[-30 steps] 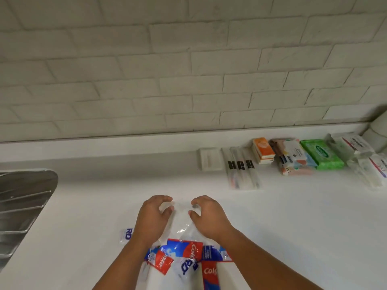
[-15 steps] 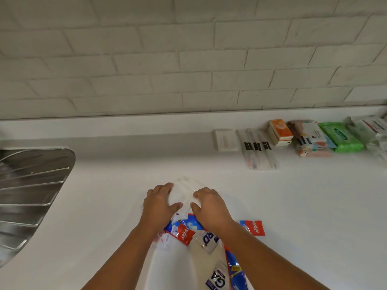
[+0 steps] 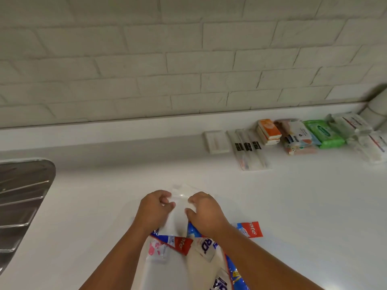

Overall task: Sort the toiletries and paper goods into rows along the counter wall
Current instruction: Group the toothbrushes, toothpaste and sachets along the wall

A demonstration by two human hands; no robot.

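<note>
At the near edge, a clear plastic bag point(image 3: 178, 208) is laid on the white counter point(image 3: 303, 216), with red and blue toothpaste packets point(image 3: 182, 243) and white sachets seen through and beside its lower part; one red toothpaste packet point(image 3: 251, 229) is set just right of the right forearm. Both forearms are extended from the bottom of the view toward the middle of the counter. The bag's far end is pinched by the left hand point(image 3: 154, 208) on its left side, fingers curled and closed on the film, and by the right hand point(image 3: 206, 210) on its right side, thumb and fingers likewise pressed together on the film; the two hands are held close, with a strip of the bag between them. At the left edge, the ribbed metal drainer of a sink point(image 3: 23, 197) is seen. Farther back and to the right, a row is formed along the low white ledge: a white soap bar point(image 3: 216, 141), clear-wrapped toothbrushes point(image 3: 250, 150), orange tissue packs point(image 3: 269, 131), a stack of wipes packs point(image 3: 299, 139), a green wipes pack point(image 3: 323, 133) and white wrapped packs point(image 3: 364, 139) at the far right. Behind the ledge, a wall of pale brick-pattern tiles point(image 3: 167, 59) is raised.
</note>
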